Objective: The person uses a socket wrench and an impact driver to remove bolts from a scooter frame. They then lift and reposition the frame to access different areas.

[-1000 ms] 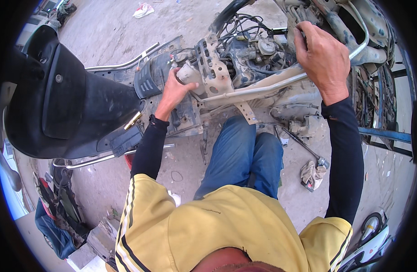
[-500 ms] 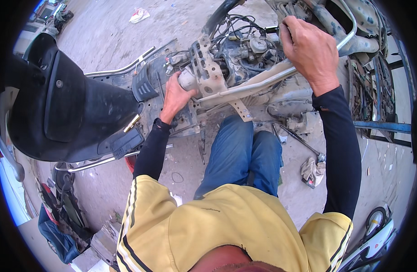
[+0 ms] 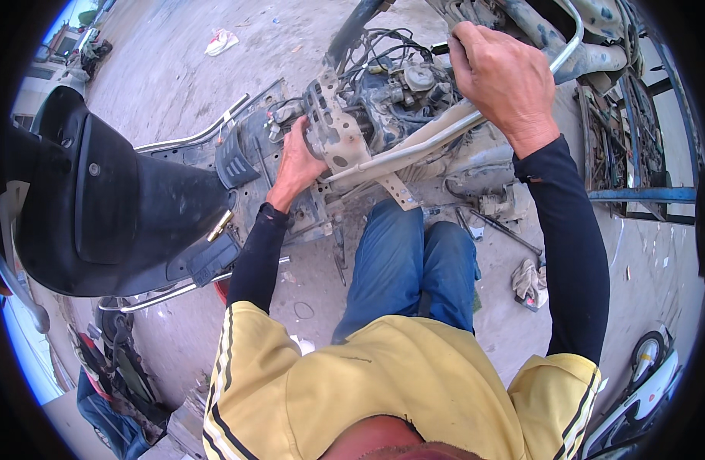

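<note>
A stripped scooter frame [image 3: 414, 165] lies across in front of me. My left hand [image 3: 297, 161] is closed round a pale grey part beside the perforated metal bracket [image 3: 333, 126]; the part is mostly hidden by my fingers and the bracket. Right of the engine [image 3: 398, 100], my right hand [image 3: 502, 84] has its fingers curled over the upper frame, above the bent silver tube [image 3: 456, 126]; what it grips is hidden. At the left is the black plastic body panel [image 3: 107, 207], with a brass-coloured fitting [image 3: 220, 226] near its edge.
A blue metal rack [image 3: 636, 193] with scrap stands at the right, a small wheel [image 3: 648, 351] below it. A long tool [image 3: 506, 230] and a rag [image 3: 529, 284] lie on the concrete floor [image 3: 161, 84]. More parts [image 3: 115, 414] are piled at the lower left.
My right hand has moved left and slightly up. The grey part in my left hand has shifted in behind the bracket and shows less. The scooter appears a little further left in view.
</note>
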`<state>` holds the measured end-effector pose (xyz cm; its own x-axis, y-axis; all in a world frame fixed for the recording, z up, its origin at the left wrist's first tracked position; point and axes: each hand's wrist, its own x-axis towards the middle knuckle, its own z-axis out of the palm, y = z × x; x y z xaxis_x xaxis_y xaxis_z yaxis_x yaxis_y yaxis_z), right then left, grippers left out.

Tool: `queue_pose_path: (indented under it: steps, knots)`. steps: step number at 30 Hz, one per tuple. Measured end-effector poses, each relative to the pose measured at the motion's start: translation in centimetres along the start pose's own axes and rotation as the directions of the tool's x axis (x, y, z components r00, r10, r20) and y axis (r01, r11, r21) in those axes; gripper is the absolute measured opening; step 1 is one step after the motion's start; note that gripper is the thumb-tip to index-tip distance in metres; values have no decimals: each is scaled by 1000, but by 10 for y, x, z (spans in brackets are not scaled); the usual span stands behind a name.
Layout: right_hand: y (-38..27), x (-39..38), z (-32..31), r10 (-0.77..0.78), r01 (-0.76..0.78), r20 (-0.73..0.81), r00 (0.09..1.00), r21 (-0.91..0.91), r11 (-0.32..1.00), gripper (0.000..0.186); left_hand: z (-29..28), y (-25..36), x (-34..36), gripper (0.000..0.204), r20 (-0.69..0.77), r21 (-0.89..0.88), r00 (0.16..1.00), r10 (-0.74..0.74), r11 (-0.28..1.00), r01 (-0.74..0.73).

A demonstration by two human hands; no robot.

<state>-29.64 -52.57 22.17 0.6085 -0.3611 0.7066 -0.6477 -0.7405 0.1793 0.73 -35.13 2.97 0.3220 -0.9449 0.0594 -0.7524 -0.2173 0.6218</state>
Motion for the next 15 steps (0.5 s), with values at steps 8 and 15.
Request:
queue_pose_path:
  steps: [8,15]
  knots:
    - [0,-1,2,6,-6,-6,1000,-29,1000,14,24,-25,13,117,47,-406,998,33,914,-11]
    - [0,-4,1,53,-52,38,998,-16,999,12,34,-29,10,118,23,-494,999,41,869,-24]
